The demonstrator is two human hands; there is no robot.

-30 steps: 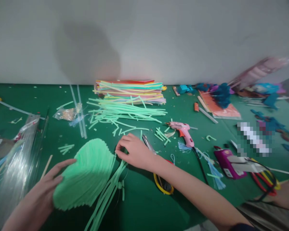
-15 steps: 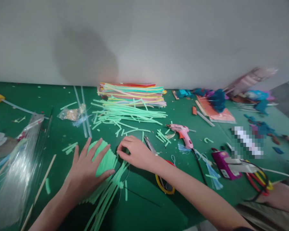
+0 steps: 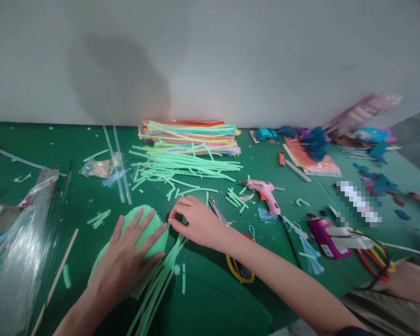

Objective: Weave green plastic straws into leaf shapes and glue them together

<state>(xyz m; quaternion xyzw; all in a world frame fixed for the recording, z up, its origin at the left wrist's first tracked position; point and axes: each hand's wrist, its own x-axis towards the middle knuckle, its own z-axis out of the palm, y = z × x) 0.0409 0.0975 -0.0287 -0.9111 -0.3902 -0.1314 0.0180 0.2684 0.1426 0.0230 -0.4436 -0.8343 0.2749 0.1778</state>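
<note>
A mint-green ribbed piece [image 3: 143,214], seemingly made of fuzzy stems laid side by side, lies on the table. My left hand [image 3: 129,252] rests flat on it, fingers spread. Right beside its edge, my right hand [image 3: 196,221] has thumb and forefinger pinched together; whatever lies between the tips is too small to make out. Below that pinch, a tied bundle of green pipe cleaners [image 3: 161,275] fans toward me, partly over the ribbed piece. A thin thread loops near the bundle. Scissors [image 3: 241,273] with yellow-and-red handles lie partly under my right forearm.
Green pipe cleaners [image 3: 189,163] and a multicoloured stack [image 3: 192,135] lie near the wall. A pink glue gun [image 3: 266,192] sits right of centre, its cord running to a purple power strip [image 3: 327,240]. Clear plastic sleeves [image 3: 24,261] lie left. Another person's arm [image 3: 411,282] shows at right.
My left hand has slid slightly right and down, its fingers less spread, baring more of the ribbed piece's upper left. My right hand stays almost in place, still pinching.
</note>
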